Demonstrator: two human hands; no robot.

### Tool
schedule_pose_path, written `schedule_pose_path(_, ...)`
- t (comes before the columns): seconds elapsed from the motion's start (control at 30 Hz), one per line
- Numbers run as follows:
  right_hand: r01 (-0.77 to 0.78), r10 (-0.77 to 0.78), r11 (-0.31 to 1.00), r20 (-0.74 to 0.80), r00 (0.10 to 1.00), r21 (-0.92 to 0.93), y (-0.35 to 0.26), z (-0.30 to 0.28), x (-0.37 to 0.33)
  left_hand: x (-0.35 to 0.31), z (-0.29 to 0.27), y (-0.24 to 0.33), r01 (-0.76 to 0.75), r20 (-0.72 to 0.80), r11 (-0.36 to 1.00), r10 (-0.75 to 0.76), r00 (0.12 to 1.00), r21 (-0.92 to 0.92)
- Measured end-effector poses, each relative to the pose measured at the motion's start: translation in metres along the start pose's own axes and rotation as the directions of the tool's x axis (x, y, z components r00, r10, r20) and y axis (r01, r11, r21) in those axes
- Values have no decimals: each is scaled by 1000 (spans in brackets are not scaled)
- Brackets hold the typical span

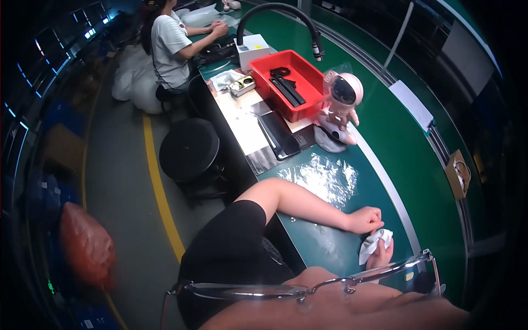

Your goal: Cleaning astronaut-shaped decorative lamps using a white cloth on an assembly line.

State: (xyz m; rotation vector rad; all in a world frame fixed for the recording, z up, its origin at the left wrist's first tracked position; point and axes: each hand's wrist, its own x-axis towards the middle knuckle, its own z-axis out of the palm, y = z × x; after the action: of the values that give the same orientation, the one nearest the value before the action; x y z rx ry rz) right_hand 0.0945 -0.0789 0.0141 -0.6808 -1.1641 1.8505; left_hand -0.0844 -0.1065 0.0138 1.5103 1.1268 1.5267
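My right hand [383,254] is closed around a crumpled white cloth [375,243] at the near right of the bench. Just beyond it, my left hand [364,220] is curled with its fingers pressed together, close to the cloth's top edge. Whatever those fingers pinch, if anything, is hidden. A sheet of shiny clear plastic [319,179] lies on the green bench top beyond my left forearm. Farther off stands a pink astronaut figure [345,104] with a dark visor, with clear film about its head and base.
A red bin [264,71] holding black parts stands left of the figure, with a dark phone-like slab [279,135] nearer me. A bendy black arm [275,6] arches over the bin. A round black stool [190,148] and a seated co-worker [171,44] are at left.
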Motion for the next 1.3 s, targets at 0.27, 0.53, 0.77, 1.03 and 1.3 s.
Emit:
schedule_pose_path(0.27, 27, -27, 1000, 42, 999, 0, 4, -5, 4, 1, 0, -2, -13, -1, 1000, 13, 1000, -22)
schedule_pose_path(0.53, 4, -7, 999, 73, 997, 38, 5, -7, 4, 0, -1, 0, -5, 7, 1000, 5, 1000, 3)
schedule_pose_path(0.77, 28, -29, 999, 44, 999, 24, 4, -4, 2, 1, -1, -3, -22, 9, 1000, 22, 1000, 1)
schedule_pose_path(1.03, 26, -27, 999, 30, 999, 18, 4, -3, 2, 0, 0, -4, -10, 13, 1000, 10, 1000, 1)
schedule_pose_path(1.3, 24, -24, 1000, 34, 999, 15, 2, -1, 2, 1, -1, -2, -18, 12, 1000, 18, 1000, 15)
